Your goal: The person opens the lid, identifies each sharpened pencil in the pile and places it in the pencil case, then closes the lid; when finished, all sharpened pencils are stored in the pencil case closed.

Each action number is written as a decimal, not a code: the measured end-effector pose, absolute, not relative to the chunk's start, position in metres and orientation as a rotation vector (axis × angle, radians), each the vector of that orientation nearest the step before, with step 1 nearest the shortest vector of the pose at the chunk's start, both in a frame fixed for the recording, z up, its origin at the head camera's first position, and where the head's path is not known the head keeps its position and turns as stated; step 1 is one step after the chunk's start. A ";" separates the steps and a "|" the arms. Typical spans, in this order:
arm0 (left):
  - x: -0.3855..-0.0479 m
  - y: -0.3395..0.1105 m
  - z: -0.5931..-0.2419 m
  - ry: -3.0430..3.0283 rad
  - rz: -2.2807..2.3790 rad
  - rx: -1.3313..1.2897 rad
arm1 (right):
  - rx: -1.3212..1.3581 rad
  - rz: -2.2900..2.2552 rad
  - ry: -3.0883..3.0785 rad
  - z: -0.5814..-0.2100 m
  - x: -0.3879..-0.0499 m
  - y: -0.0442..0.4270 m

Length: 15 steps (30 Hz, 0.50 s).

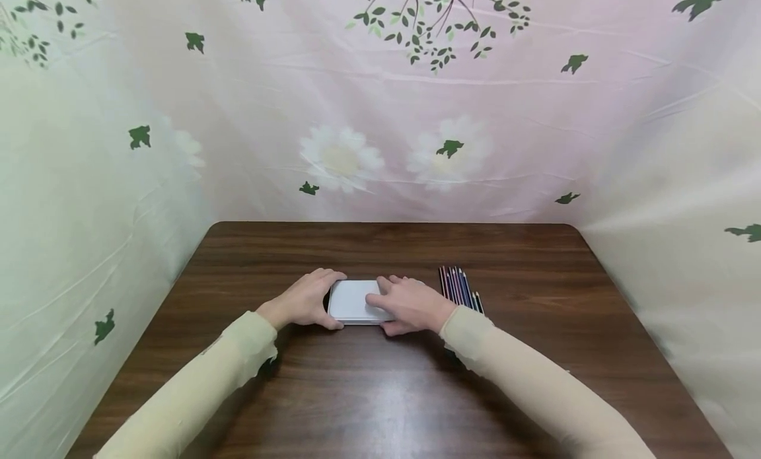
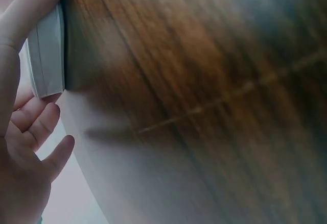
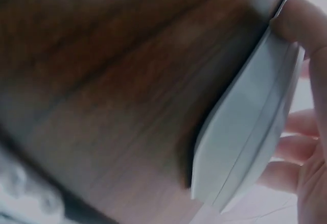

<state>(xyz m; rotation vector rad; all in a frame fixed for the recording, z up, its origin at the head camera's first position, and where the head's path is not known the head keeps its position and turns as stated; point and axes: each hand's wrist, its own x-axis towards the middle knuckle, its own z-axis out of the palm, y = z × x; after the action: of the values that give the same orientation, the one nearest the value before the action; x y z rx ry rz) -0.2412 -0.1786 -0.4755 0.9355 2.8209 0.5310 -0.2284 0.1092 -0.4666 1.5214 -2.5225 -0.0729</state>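
Note:
A flat white case (image 1: 357,302) with rounded corners lies on the wooden table in the head view. My left hand (image 1: 306,298) grips its left end, thumb on the near edge and fingers at the far corner. Across the right part of the lid lies my right hand (image 1: 413,305), its thumb at the near edge and fingers over the top and far side. Both wrist views show a thin seam along the side of the case (image 2: 47,55), (image 3: 245,132). The right end of the case is hidden under the right hand in the head view.
Several colored pencils (image 1: 454,287) lie side by side just right of the case, partly hidden behind the right wrist. The brown wooden table (image 1: 380,393) has rounded far corners. Pale cloth (image 1: 380,102) printed with leaves and flowers hangs around its back and sides.

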 end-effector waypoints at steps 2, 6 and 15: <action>-0.241 -0.178 -0.475 2.820 0.522 0.942 | 1.548 -0.063 -2.497 -0.468 -0.231 0.110; -0.240 -0.178 -0.475 2.825 0.513 0.941 | 1.578 -0.081 -2.434 -0.468 -0.235 0.111; -0.238 -0.176 -0.473 2.811 0.538 0.916 | 1.614 -0.145 -2.352 -0.467 -0.240 0.112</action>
<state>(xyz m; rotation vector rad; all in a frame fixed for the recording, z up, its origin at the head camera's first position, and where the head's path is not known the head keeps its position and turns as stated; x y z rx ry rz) -0.2379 -0.1759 -0.4734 0.9157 2.8111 0.5375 -0.2397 0.1118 -0.4666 1.6144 -2.3519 -0.1453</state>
